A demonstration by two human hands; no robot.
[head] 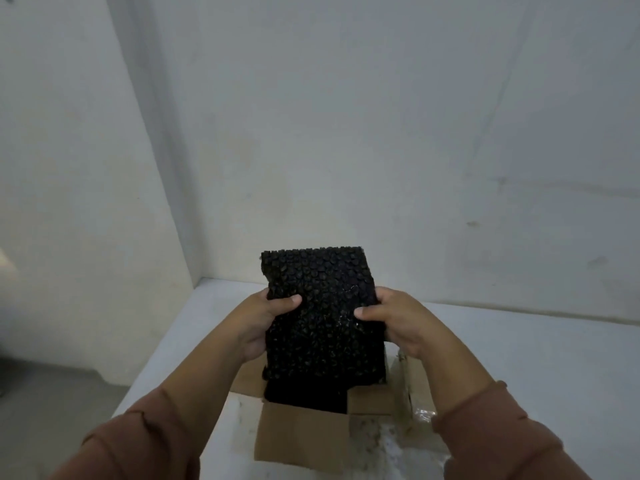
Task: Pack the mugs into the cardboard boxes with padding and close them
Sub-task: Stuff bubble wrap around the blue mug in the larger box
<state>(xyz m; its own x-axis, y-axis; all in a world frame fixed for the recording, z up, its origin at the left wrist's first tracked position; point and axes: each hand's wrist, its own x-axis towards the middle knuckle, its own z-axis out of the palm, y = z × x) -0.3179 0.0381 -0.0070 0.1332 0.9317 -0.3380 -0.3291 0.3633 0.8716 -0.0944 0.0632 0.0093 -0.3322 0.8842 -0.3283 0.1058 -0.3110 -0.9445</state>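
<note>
White tabletop (pixel 519 358) carries the open cardboard box (pixel 298 434), its flaps spread. Above it, left hand (pixel 263 320) and right hand (pixel 398 320) each clasp a side of the black bubble padding (pixel 322 306), held upright, probably to lower it inside. No mug shows. Behind stands a pale wall (pixel 381 133).

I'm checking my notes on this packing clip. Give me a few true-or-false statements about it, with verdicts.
1. The left hand and right hand both grip the black padding. True.
2. The box is closed. False: its flaps stand open.
3. The padding lies flat on the table. False: the hands hold it up over the box.
4. The box stands on the table. True.
</note>
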